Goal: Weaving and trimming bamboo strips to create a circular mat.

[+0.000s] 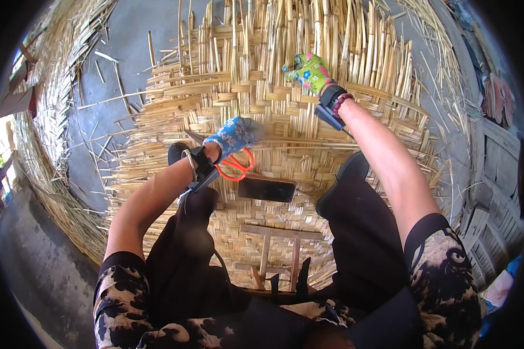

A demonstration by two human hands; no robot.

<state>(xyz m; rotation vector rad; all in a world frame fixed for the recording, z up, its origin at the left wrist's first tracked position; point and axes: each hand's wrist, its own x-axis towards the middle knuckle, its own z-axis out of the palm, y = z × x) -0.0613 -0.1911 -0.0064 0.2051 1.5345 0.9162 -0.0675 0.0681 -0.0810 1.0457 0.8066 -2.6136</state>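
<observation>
My left hand, in a blue floral glove, is over the woven mat of pale split reeds; its fingers are smeared by motion. Just below it lie scissors with orange handles, and a black phone rests on the mat beside them. My right hand, in a green floral glove, is farther up at the unwoven reed ends, its fingers curled against the strips; what they hold is hard to make out.
Loose reed scraps lie on the grey floor. Another woven piece is at the left, above a concrete ledge. Wooden panels stand at the right. A small wooden frame is between my legs.
</observation>
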